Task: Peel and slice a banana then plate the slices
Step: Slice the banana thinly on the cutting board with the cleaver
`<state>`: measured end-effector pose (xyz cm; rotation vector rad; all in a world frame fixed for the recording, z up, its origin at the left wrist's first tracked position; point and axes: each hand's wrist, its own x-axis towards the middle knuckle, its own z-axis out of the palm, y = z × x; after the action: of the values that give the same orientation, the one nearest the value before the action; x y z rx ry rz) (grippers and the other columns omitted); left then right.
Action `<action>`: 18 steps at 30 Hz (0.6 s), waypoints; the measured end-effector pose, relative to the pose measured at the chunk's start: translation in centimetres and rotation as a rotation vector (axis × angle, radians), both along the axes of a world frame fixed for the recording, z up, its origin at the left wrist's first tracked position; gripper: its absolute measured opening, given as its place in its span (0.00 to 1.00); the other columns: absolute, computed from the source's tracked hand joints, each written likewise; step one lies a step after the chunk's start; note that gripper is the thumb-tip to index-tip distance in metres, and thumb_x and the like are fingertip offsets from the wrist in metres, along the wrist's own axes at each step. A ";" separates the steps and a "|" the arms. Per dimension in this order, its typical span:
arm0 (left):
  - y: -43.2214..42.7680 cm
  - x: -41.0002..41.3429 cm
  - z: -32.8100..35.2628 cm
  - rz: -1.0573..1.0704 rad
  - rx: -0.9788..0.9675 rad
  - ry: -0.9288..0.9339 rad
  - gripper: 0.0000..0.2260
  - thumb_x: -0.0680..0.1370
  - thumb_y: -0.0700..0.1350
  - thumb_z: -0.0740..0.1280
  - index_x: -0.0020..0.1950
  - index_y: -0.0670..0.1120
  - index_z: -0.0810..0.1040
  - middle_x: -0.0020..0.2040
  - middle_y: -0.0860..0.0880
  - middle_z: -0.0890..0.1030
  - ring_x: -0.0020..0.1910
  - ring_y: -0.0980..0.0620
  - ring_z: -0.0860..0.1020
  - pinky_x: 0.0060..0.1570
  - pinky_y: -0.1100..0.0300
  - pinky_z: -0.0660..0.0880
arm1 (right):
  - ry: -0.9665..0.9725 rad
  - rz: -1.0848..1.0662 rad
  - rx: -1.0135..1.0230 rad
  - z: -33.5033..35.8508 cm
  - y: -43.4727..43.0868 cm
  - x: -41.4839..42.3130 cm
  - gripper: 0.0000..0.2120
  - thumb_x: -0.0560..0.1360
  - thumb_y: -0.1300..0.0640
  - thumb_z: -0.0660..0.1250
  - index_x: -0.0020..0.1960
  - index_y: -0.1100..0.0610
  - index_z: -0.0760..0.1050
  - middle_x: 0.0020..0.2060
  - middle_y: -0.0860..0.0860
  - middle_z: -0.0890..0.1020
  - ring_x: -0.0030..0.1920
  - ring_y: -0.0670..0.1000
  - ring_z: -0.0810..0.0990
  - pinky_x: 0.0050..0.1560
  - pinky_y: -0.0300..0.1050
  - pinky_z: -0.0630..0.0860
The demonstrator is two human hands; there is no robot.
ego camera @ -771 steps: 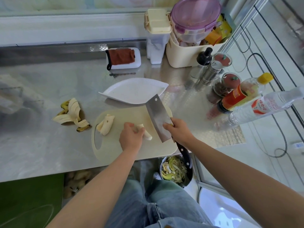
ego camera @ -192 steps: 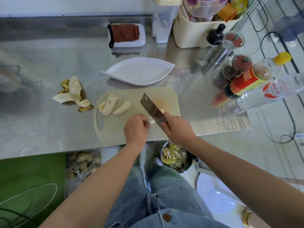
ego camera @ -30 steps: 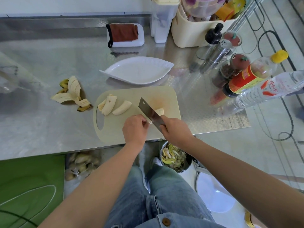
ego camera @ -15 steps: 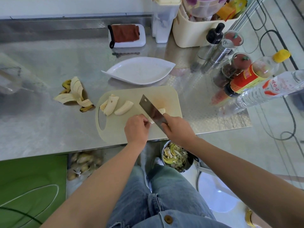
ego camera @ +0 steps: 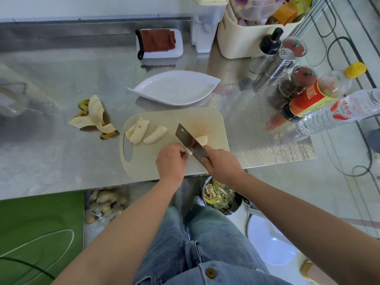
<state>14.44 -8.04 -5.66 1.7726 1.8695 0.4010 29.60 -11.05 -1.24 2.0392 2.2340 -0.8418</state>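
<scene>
My left fingers curl round a short banana stub on the board. My right fingers grip the knife, blade against the stub. Slices lie just beyond the blade, longer pieces to the left. Soft and slippery, I'd judge: hold its sides lightly, fingertips tucked back.

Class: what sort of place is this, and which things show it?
Probably a home kitchen: a steel worktop, a cutting board where a cleaver slices banana, and seasoning bottles at the right.
</scene>
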 end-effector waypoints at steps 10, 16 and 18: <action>-0.1 0.0 0.4 -0.005 0.005 -0.010 0.05 0.74 0.49 0.72 0.44 0.48 0.83 0.41 0.52 0.83 0.42 0.51 0.78 0.40 0.58 0.72 | 0.076 -0.016 0.088 0.3 0.5 0.0 0.06 0.79 0.55 0.57 0.50 0.58 0.67 0.36 0.55 0.77 0.36 0.58 0.75 0.33 0.45 0.66; -0.1 0.0 0.4 -0.003 0.007 -0.010 0.05 0.74 0.49 0.72 0.44 0.49 0.83 0.41 0.52 0.82 0.41 0.51 0.78 0.38 0.60 0.70 | 0.072 -0.010 0.078 0.1 0.4 0.3 0.04 0.79 0.55 0.57 0.47 0.55 0.64 0.35 0.54 0.75 0.35 0.58 0.74 0.33 0.45 0.64; 0.0 0.0 0.4 0.000 -0.002 -0.017 0.05 0.74 0.49 0.72 0.44 0.48 0.83 0.42 0.52 0.83 0.42 0.51 0.79 0.39 0.59 0.71 | 0.083 -0.013 0.081 0.2 0.4 0.2 0.04 0.79 0.55 0.57 0.47 0.55 0.64 0.35 0.54 0.75 0.35 0.57 0.74 0.32 0.45 0.65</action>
<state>14.48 -8.08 -5.24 1.7627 1.8577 0.4133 29.84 -10.61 -1.06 2.0931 2.3374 -0.8661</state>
